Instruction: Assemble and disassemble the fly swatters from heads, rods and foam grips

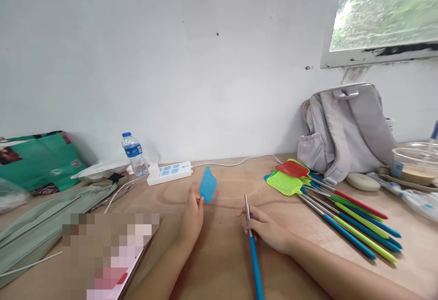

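Currently, the blue mesh head [208, 184] touches the left hand's [195, 206] fingertips [201, 199].

Daylight shows through the window [386, 12] at upper right, where the view outside is bright and blurred. The wall [205, 63] looks pale and evenly lit, with soft shadows along the table [226, 263]. The wide view stretches things near the edges, and coarse pixel blocks hide a patch at lower left.
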The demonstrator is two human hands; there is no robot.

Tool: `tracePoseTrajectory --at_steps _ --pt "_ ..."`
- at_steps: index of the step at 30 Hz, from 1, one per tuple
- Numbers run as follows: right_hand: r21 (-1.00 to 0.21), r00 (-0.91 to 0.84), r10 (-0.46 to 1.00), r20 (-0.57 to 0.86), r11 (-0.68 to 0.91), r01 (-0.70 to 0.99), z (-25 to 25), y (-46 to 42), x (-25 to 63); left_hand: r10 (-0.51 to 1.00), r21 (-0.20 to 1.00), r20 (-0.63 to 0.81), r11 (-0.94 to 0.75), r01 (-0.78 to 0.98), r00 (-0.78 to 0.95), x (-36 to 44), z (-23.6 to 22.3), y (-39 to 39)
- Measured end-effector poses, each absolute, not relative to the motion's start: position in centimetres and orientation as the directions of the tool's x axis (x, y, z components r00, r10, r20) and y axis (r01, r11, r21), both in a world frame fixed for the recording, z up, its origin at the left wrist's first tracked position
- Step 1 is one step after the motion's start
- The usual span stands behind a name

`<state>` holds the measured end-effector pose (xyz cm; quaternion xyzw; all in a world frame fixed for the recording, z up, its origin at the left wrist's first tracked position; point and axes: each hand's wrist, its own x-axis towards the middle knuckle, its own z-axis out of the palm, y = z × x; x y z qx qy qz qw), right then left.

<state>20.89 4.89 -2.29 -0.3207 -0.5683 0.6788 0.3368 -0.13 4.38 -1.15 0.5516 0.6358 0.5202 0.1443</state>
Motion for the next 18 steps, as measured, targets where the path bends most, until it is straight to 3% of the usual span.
tracePoseTrajectory --at_steps 3,5,7,18 --pt "-1.000 -0.640 0.768 -0.017 -0.012 0.013 -2.1 4.3 20.8 0.860 0.983 0.183 -0.144 0.117 -0.477 0.5 -1.2 4.1" --pt "-0.997 -0.667 0.745 -0.004 0.048 0.060 -1.9 4.0 20.8 0.875 0.964 -0.024 -0.107 -0.243 -0.484 1.2 -1.2 4.0" --pt "-0.991 -0.687 0.727 0.018 0.102 0.082 -1.6 3.8 20.9 0.887 0.886 -0.135 -0.091 -0.455 -0.441 2.0 -1.1 3.8" --pt "-0.922 -0.759 0.649 0.050 0.323 0.215 -1.2 2.4 20.9 0.952 0.787 -0.202 0.018 -0.616 -0.231 3.5 -1.4 2.8"
